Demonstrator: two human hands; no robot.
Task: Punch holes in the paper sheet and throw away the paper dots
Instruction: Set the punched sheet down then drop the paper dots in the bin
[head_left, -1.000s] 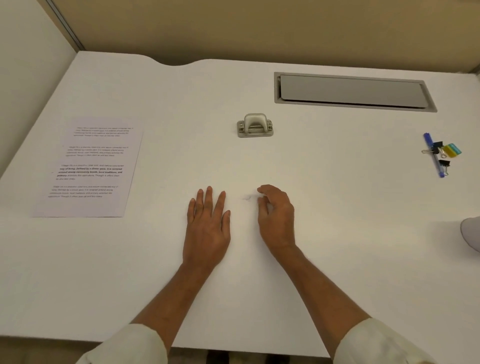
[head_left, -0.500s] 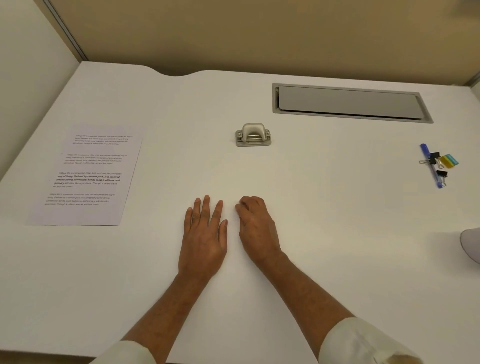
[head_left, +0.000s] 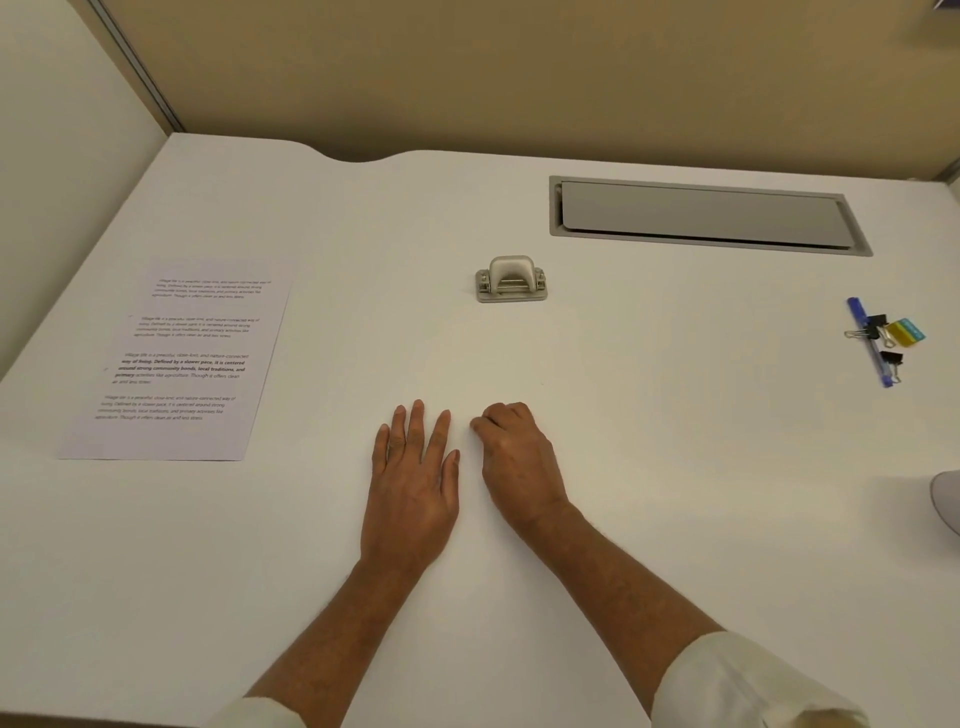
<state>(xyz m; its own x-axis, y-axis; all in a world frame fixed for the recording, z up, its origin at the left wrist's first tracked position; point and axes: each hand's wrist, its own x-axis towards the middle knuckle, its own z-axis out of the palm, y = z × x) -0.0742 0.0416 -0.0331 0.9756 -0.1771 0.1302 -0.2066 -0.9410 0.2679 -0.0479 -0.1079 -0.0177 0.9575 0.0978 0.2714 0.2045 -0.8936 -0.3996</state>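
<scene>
While the left hand (head_left: 413, 483) lay flat on the white desk (head_left: 675, 467), fingers straight and slightly spread, the right hand (head_left: 514, 457) sat just beside it with fingers curled under, tips down on the surface. Whether they pinched anything I could not tell. The paper sheet (head_left: 176, 358) lay printed side up well off to the left. The hole punch (head_left: 511, 280) stood beyond both hands, apart from them. A blue pen (head_left: 857, 312) and binder clips (head_left: 892, 358) lay far right.
</scene>
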